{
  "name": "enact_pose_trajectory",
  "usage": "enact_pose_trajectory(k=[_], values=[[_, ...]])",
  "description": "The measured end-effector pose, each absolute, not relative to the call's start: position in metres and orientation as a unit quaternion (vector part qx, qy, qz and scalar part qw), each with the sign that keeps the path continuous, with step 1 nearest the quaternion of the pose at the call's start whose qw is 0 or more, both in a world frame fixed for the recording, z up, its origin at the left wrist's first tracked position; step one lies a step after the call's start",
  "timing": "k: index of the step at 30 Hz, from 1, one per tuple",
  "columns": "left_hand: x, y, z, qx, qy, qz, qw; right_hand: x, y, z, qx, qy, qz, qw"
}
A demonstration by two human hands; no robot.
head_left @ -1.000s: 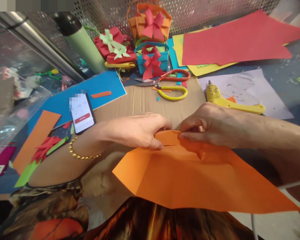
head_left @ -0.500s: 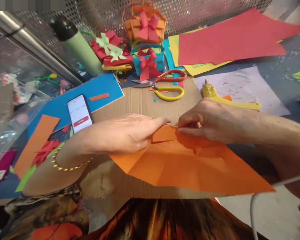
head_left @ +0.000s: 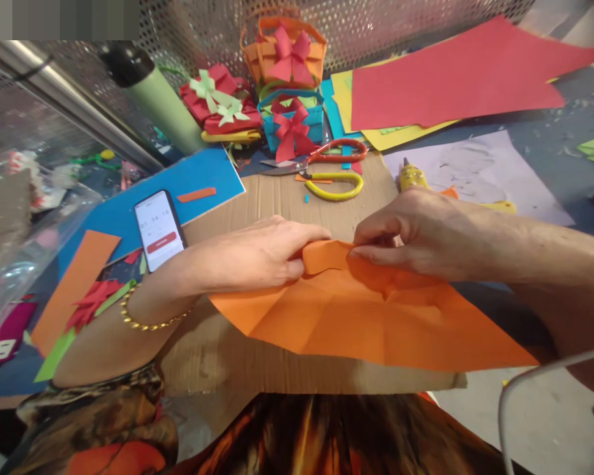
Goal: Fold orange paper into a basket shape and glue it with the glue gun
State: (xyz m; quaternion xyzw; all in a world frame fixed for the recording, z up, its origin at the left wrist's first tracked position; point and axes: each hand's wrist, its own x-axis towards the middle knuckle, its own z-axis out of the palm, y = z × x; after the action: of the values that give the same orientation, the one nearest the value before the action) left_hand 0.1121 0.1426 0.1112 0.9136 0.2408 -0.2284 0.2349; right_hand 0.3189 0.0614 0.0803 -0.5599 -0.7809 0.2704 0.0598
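A large creased sheet of orange paper (head_left: 346,323) is held above the cardboard (head_left: 218,369), its pointed corner reaching to the lower right. My left hand (head_left: 262,254) grips its upper left edge, thumb and fingers closed beside a small folded flap that bulges up. With thumb and forefinger, my right hand (head_left: 406,234) pinches the top edge at the flap's right end. Some fingertips are hidden behind the paper. Just beyond the hands lie scissors (head_left: 334,186) with one red and one yellow handle. A yellow glue gun (head_left: 412,174) is partly covered by my right hand.
A phone (head_left: 159,231) showing a timer lies at left, near orange paper strips (head_left: 74,290). Behind stand a green bottle (head_left: 165,105) and small paper baskets with bows (head_left: 292,125). Red and yellow sheets (head_left: 450,76) fill the back right. A pale cable (head_left: 505,409) hangs at lower right.
The orange sheet has risen slightly, and its small flap now curves upward more. My left hand has shifted a little, its thumb drawn back to the flap's edge. The right-hand pinch stays.
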Motion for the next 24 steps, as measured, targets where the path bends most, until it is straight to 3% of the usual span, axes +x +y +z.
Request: enact_pose_trajectory(k=[24], values=[[0.110, 0.160, 0.113, 0.896, 0.227, -0.196, 0.328, 0.311, 0.058, 0.083, -0.552, -0.791, 0.261, 0.036]])
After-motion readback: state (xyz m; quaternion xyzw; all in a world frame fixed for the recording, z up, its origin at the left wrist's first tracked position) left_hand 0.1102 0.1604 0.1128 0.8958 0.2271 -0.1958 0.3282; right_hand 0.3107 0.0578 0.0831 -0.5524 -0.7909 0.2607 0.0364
